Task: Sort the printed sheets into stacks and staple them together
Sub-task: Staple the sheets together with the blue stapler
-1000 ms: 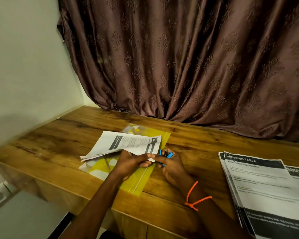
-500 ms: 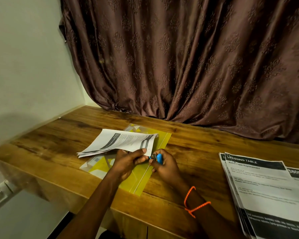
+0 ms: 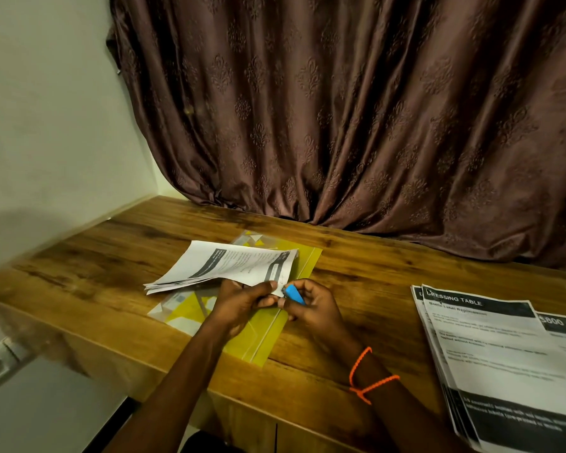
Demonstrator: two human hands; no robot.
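I see the left hand [image 3: 242, 299] pinching the sheets' [image 3: 229, 264] corner, right hand [image 3: 311, 305] gripping the blue stapler [image 3: 294, 294]; fanned edges risk a staple missing lower pages.

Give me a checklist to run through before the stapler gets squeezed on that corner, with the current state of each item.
1. Left hand pinches the near corner of the sheets: ok.
2. Right hand grips the blue stapler: ok.
3. Stapler nose at the sheets' corner: ok, it touches the paper there.
4. Corner seated fully inside the stapler's mouth: cannot tell, fingers hide it.
5. Sheet edges squared: not ok, the far left edges fan apart.
6. Yellow folder underneath kept out of the staple: cannot tell; the pinched corner appears lifted off it.
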